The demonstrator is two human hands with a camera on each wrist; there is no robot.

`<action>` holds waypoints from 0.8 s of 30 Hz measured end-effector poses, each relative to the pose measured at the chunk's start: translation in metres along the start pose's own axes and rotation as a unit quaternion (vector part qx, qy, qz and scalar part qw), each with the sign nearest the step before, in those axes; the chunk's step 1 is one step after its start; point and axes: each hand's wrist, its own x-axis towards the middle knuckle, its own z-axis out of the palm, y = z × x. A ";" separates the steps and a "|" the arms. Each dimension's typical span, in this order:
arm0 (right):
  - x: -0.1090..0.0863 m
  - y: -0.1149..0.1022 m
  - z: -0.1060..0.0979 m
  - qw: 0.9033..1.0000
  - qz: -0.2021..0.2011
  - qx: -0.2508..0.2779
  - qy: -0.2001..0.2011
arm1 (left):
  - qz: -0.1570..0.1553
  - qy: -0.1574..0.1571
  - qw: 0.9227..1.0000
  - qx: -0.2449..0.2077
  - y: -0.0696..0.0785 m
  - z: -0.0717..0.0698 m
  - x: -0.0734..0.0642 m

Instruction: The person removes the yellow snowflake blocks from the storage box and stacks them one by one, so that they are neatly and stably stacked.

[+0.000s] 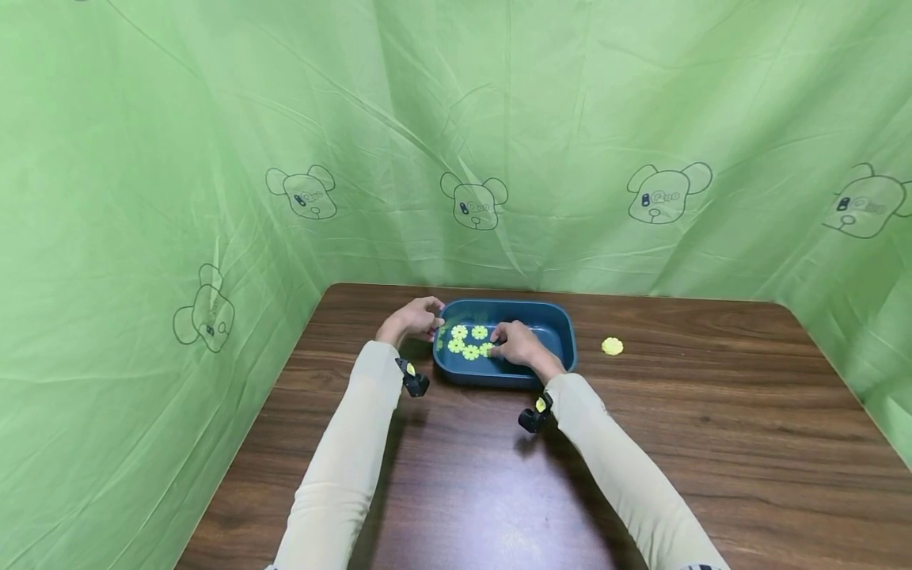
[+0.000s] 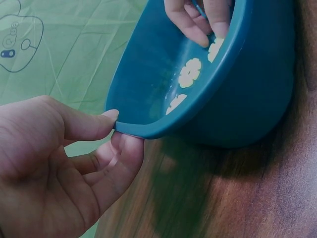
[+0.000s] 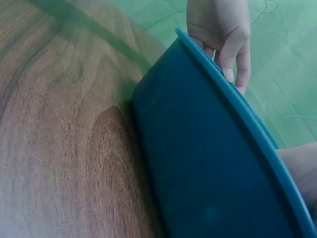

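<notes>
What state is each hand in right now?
Left hand: closed, pinching the blue basin by its rim.
Right hand: touching a yellow flower piece inside it; can't tell whether pinched.

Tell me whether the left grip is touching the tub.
Touching: the left wrist view shows the left grip pinching the tub by its rim.

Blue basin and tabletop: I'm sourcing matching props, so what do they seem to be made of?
Basin: probably plastic, smooth with a soft sheen; even-coloured walls and rounded corners suggest moulding.
Tabletop: wood or wood-look laminate, slightly glossy; it shows brown grain and a pale reflection.
</notes>
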 end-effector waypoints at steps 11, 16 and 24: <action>0.001 -0.003 0.005 0.999 0.023 -0.048 0.006 | 0.003 0.002 1.000 -0.006 0.001 0.000 -0.002; 0.000 -0.002 0.002 0.999 0.031 -0.023 0.016 | 0.004 0.003 1.000 -0.002 0.001 0.000 -0.002; -0.005 0.005 -0.009 0.998 0.026 0.057 0.018 | 0.004 0.005 1.000 0.007 0.001 0.000 -0.003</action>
